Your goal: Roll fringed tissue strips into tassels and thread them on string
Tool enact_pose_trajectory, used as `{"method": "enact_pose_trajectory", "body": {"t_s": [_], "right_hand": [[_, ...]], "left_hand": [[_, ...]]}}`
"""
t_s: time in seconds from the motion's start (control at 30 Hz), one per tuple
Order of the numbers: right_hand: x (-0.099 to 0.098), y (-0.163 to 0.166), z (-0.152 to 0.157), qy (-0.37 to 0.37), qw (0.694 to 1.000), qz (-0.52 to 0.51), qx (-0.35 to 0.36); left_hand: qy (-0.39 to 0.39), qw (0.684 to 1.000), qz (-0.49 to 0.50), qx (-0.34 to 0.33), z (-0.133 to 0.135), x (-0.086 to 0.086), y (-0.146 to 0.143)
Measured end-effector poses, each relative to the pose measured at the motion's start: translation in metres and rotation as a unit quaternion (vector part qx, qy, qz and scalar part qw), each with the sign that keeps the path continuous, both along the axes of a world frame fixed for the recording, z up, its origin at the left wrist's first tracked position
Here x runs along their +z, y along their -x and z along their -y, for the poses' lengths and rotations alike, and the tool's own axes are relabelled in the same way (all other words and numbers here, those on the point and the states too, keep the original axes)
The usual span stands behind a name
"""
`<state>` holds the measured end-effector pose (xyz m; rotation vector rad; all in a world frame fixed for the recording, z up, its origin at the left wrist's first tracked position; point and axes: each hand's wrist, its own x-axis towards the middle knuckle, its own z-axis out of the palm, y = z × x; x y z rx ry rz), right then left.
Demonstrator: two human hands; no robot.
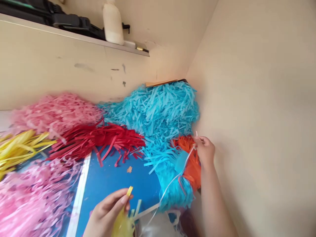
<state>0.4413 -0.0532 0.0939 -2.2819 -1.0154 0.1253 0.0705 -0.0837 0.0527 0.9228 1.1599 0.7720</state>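
White plastic strand (pixel 172 182) running from lower centre up to right of centre, top end pinched in the right hand (pixel 204 151), fingers closed together on it right against the orange shreds (pixel 192 164). Yellow strip bundle (pixel 123 223) at the bottom centre, clamped by the left hand (pixel 108 210), thumb and fingertips pressed on one strip end that pokes up. Just behind, blue tabletop (pixel 111 181) with a pale stripe, and a big pile of cyan shredded paper (pixel 160 115) filling the middle and spilling down toward the bottom edge. Red shreds (pixel 98 140) left of centre, light pink fluff (pixel 54 112) above that, more pink (pixel 27 197) at lower left, yellow strips (pixel 19 148) at the left edge. Shelf (pixel 74 34) along the upper left with a white bottle (pixel 113 23) and dark gear on it. Could easily go wrong here: strand looks slack and thin, probably snags in the cyan fringe or slips out of the pinch if tugged sideways; yellow bundle could fan apart if that grip eases. Hard to make out: lower end of the strand lost in clutter at the bottom edge, yellow bundle cut off by the frame, can't tell whether the strand is tied to anything.
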Motion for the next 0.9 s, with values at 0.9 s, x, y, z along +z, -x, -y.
{"method": "enact_pose_trajectory", "body": {"t_s": [0.9], "right_hand": [[-0.023, 0.213, 0.061, 0.013, 0.852, -0.351, 0.389]], "left_hand": [[-0.063, 0.997, 0.038, 0.040, 0.014, 0.006, 0.005]]}}
